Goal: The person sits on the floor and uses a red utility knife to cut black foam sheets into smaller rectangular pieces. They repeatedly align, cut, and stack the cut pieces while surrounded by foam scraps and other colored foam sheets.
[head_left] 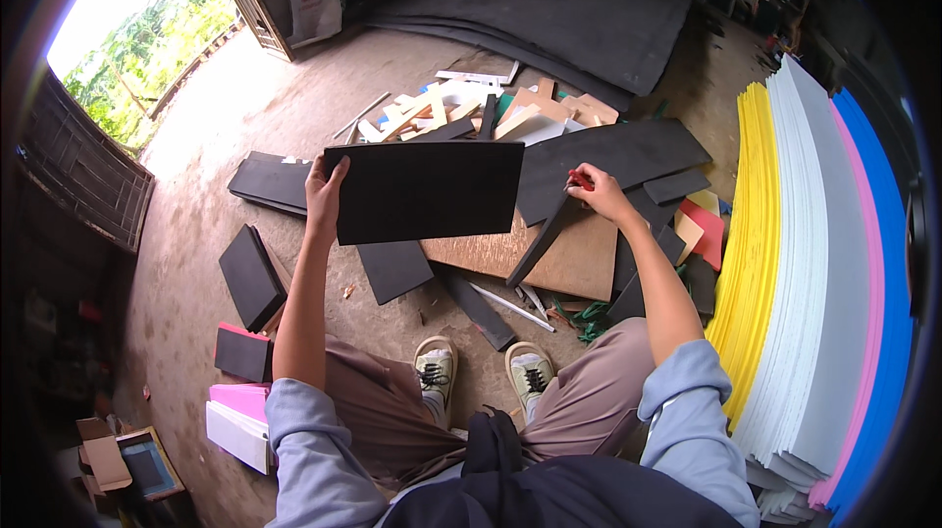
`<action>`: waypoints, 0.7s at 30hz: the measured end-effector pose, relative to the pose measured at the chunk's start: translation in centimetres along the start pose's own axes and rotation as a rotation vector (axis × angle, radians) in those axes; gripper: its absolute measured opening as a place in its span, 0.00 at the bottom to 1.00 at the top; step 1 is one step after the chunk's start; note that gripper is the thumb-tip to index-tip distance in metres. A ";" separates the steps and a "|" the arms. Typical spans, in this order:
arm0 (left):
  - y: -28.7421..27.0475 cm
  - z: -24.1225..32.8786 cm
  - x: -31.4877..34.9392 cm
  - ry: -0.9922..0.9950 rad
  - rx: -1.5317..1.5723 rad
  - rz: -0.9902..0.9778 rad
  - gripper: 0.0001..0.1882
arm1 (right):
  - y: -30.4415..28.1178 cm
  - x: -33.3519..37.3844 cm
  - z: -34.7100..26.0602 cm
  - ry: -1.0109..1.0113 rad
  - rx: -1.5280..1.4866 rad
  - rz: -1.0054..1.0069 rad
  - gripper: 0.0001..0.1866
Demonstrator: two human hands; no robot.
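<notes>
My left hand [326,189] is closed on the left edge of a flat black foam sheet [427,192], held up above the floor. The fingers of my right hand [599,192] are wrapped round a small red tool [581,179]; its blade or tip cannot be made out. A narrow black foam strip [540,245] slants down from beneath the right hand, across a brown wooden board [579,258]. Whether that hand also grips the strip, I cannot tell.
Yellow, white, pink and blue sheets [751,234] stand stacked along my right. Wood and foam offcuts [461,106] lie ahead. Large black sheets [530,8] cover the far floor. Black foam blocks [252,278] and pink and white pieces [240,427] rest at left.
</notes>
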State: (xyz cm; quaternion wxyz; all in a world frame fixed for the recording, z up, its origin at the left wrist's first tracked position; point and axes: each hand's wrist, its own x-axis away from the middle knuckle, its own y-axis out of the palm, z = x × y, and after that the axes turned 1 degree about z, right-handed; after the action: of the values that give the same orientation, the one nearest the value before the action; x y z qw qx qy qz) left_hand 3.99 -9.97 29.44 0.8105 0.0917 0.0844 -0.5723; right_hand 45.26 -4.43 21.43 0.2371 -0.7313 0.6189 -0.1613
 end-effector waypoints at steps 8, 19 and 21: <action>-6.1 -5.1 -3.9 -0.499 0.469 0.518 0.15 | -2.9 0.0 2.7 0.350 -0.782 0.645 0.09; -12.5 -8.2 0.3 -0.604 0.392 0.467 0.22 | 8.1 -8.9 2.6 0.707 -1.185 0.646 0.13; -13.2 -9.6 2.6 -0.543 0.434 0.422 0.23 | 11.6 -10.7 2.9 0.729 -1.150 0.594 0.13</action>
State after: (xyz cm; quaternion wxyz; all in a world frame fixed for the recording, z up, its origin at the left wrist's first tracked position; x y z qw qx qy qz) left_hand -7.93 -14.30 18.80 0.8647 0.1216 -0.2762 -0.4015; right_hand 35.19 5.05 13.29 -0.3703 -0.4417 0.8167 0.0266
